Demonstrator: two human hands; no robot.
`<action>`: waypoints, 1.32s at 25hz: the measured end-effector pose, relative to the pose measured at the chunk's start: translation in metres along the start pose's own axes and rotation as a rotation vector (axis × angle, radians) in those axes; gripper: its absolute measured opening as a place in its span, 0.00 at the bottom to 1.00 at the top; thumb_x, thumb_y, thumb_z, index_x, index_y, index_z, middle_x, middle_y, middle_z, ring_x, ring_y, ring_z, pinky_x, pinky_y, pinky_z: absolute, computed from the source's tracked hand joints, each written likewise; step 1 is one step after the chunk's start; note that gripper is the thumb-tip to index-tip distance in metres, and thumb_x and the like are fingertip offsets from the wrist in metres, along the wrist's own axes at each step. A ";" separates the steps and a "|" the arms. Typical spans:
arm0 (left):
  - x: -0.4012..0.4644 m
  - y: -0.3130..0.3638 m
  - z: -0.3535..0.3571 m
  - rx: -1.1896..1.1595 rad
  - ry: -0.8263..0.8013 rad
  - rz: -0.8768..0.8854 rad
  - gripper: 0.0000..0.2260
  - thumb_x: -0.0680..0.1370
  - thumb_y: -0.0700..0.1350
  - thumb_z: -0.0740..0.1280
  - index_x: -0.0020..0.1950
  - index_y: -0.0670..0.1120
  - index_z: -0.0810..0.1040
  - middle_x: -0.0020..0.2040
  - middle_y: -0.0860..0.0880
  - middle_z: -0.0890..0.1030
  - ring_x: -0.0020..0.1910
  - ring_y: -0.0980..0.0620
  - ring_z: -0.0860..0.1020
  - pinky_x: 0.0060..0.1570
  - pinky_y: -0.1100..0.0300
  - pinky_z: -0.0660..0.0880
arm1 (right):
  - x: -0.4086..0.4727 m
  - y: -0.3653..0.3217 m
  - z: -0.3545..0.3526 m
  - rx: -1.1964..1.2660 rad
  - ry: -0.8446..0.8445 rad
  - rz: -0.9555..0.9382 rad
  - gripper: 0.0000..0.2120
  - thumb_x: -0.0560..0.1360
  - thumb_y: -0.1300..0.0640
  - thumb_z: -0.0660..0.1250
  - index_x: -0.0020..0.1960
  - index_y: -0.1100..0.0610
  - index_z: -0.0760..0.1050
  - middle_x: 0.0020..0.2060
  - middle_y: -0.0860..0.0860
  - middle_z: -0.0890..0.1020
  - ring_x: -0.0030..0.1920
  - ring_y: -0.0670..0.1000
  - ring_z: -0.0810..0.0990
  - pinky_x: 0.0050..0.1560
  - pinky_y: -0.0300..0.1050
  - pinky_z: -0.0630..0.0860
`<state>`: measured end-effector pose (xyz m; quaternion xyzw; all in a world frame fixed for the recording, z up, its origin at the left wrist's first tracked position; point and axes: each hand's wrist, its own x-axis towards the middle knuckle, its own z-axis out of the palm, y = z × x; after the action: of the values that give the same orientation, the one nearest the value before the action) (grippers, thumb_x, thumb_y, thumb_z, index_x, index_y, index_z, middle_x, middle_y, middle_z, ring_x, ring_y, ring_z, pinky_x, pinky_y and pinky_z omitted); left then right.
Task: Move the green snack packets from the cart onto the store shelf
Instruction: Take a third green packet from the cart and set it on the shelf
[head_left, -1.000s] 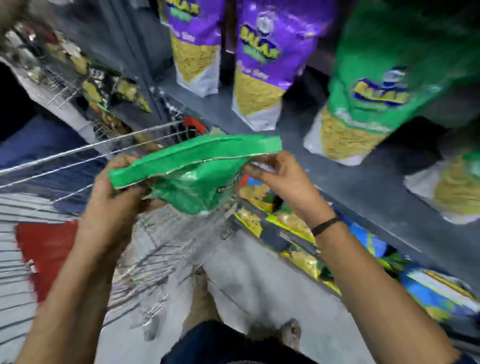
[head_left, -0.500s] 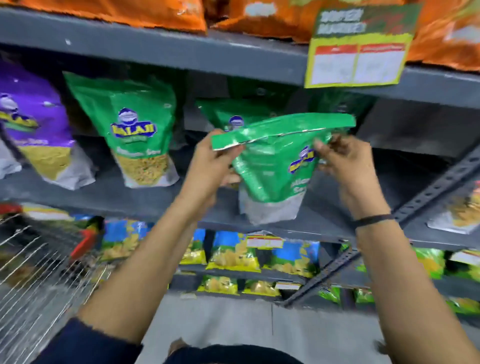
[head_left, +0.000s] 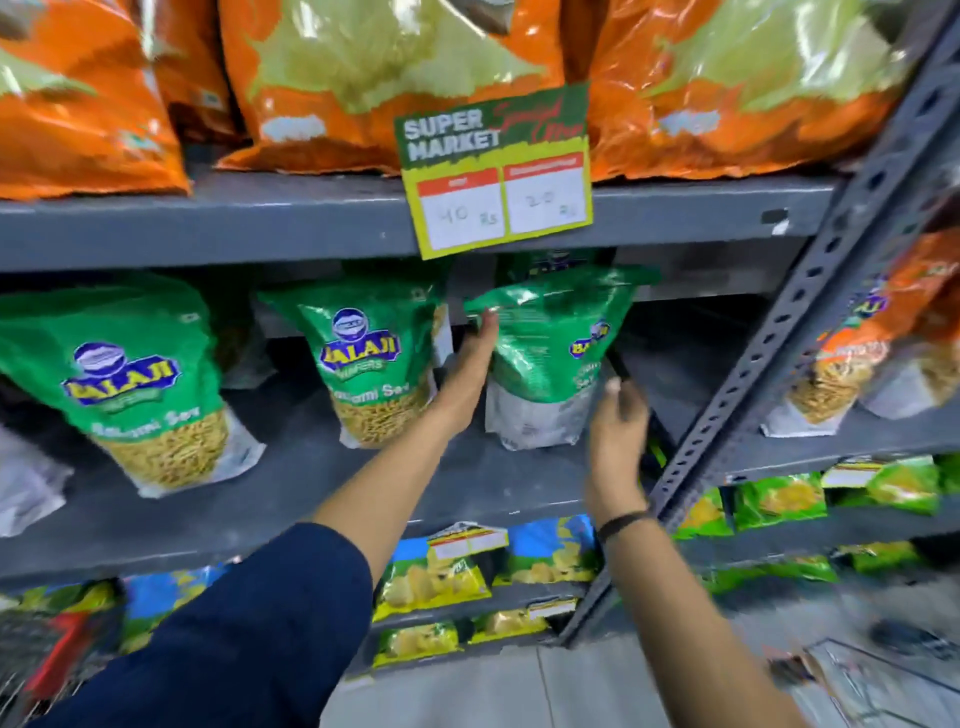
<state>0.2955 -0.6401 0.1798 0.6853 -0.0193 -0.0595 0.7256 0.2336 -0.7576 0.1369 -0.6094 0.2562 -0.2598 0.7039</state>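
The green packet (head_left: 550, 358) stands upright on the shelf (head_left: 291, 483) between my hands: left hand (head_left: 475, 364) flat against its side, right hand (head_left: 618, 421) open, seemingly just clear.

green packet (head_left: 545, 353) upright on grey shelf (head_left: 291, 483), left hand (head_left: 475, 358) touching it, right hand (head_left: 618, 421) beside.

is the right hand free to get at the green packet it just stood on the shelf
Probably yes: the right hand hovers open beside the packet, nothing between them. The left hand rests on its other side.
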 end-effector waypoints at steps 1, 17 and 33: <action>0.004 -0.008 0.006 -0.095 0.044 -0.005 0.22 0.73 0.65 0.57 0.61 0.54 0.71 0.68 0.51 0.71 0.66 0.55 0.68 0.72 0.52 0.61 | -0.024 0.014 0.002 -0.016 -0.109 0.088 0.20 0.78 0.47 0.56 0.66 0.56 0.64 0.61 0.53 0.70 0.62 0.50 0.68 0.64 0.48 0.66; 0.023 -0.064 0.042 0.073 -0.085 -0.026 0.16 0.79 0.55 0.54 0.62 0.48 0.68 0.57 0.53 0.73 0.51 0.64 0.72 0.50 0.67 0.67 | 0.026 0.035 -0.033 -0.116 -0.281 0.087 0.28 0.75 0.44 0.62 0.71 0.51 0.60 0.69 0.51 0.70 0.68 0.51 0.69 0.68 0.50 0.68; -0.028 -0.098 0.030 0.026 0.120 -0.024 0.18 0.79 0.49 0.57 0.67 0.46 0.65 0.59 0.55 0.71 0.58 0.58 0.71 0.42 0.84 0.65 | 0.016 0.055 -0.035 0.014 -0.063 0.098 0.24 0.77 0.49 0.59 0.68 0.59 0.62 0.61 0.55 0.74 0.60 0.52 0.73 0.61 0.46 0.71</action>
<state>0.2585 -0.6723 0.0852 0.6972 0.0315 -0.0268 0.7156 0.2241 -0.7869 0.0776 -0.5990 0.2616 -0.2074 0.7278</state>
